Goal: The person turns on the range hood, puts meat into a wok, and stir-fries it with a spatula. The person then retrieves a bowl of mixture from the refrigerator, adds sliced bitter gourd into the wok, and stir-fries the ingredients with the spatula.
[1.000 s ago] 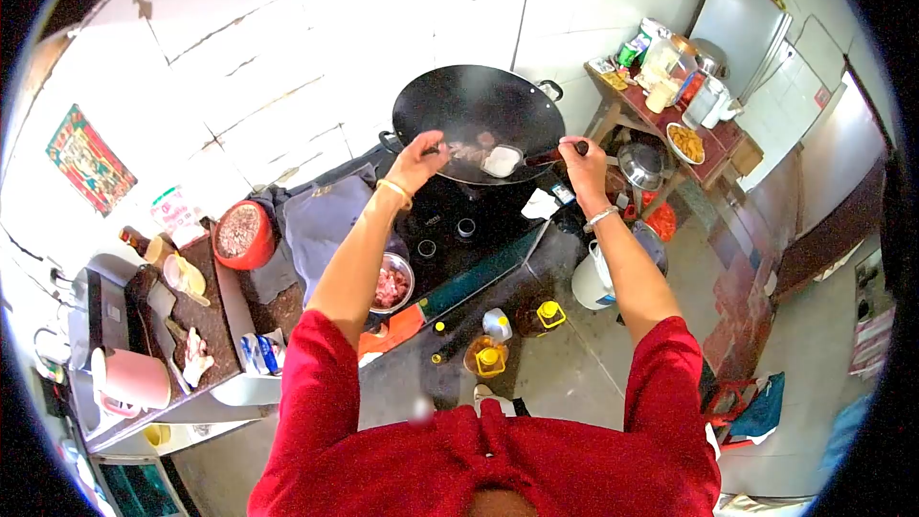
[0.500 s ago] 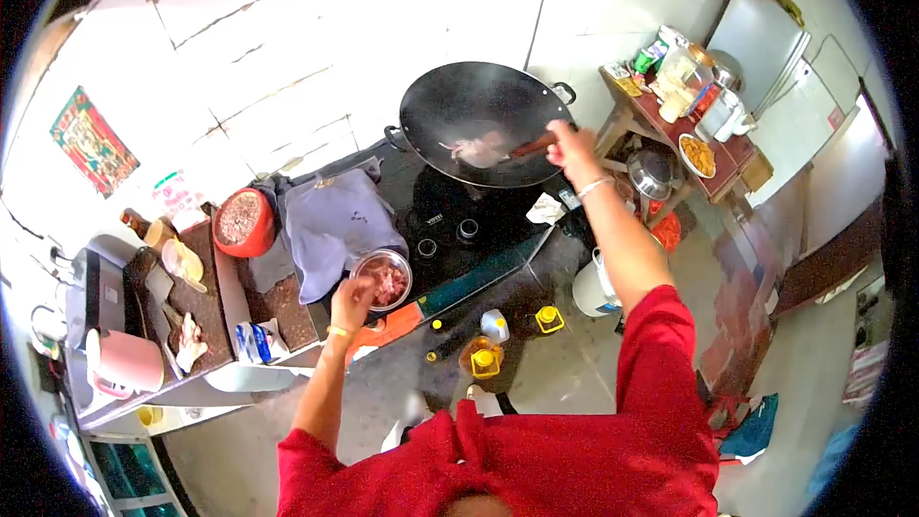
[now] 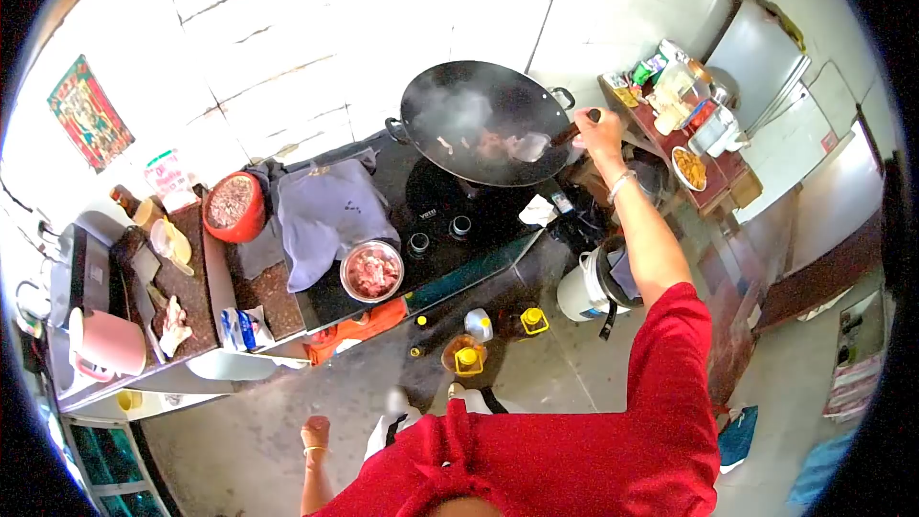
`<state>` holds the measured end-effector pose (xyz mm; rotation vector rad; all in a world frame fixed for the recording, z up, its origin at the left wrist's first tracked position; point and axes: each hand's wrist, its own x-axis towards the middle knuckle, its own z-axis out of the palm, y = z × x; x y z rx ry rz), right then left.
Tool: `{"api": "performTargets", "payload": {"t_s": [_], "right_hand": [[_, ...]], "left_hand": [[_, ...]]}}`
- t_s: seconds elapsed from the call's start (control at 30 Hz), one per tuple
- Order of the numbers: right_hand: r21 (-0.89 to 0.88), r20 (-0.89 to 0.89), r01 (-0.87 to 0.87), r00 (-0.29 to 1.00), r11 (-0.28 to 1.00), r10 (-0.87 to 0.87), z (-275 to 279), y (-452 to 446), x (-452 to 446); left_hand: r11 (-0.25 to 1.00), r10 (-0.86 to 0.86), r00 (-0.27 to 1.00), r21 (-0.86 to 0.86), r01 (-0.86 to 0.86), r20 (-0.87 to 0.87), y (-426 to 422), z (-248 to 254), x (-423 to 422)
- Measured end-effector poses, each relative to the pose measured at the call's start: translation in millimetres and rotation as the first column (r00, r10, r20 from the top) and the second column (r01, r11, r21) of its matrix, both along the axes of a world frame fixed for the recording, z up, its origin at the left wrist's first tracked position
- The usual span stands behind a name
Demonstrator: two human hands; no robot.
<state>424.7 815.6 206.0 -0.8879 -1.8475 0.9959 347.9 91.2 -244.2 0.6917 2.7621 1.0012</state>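
Several meat pieces lie in a steaming wok. One spatula sits beside them, its handle wrapped in the right grip; the left grip hangs low, closure and contents unclear. Too hard a stir could tip meat over the near rim.

The person wears a bright red top, plain and without any visible print. Its right sleeve ends near the elbow in a loose, wide opening. A gathered red strip, perhaps a tie or a fold, runs from the neckline at the near edge, with a small pale speck beside it. The right wrist carries a slim, pale bracelet; the left, a thin yellowish band. Beyond the hem show white trousers with dark patches and a pale shoe.
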Motion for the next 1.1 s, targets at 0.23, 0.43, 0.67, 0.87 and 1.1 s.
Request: {"api": "performTargets", "payload": {"t_s": [0.23,0.43,0.67,0.87,1.1], "right_hand": [[0.113,-0.062,-0.12,0.99,0.986,0.127,-72,-2,-53],[0.045,-0.201,-0.255,0.945,0.966,0.259,-59,-51,-67],[0.185,-0.073,-0.085,0.992,0.979,0.1,-67,-34,-41],[-0.397,-0.332,-0.12,0.943,0.91,-0.021,-17,-22,-14],[-0.455,-0.463,-0.075,0.871,0.888,-0.163,-98,-41,-67]], "left_hand": [[0.99,0.099,0.989,-0.115,-0.086,0.112,3,10,23],[0.987,0.114,0.959,-0.138,-0.08,0.258,1,34,27],[0.98,0.038,0.991,-0.198,-0.012,0.128,-12,11,15],[0.99,0.093,0.941,-0.128,-0.053,0.324,-31,-9,12],[0.974,-0.081,0.993,-0.204,0.097,0.088,-20,3,8]]}}
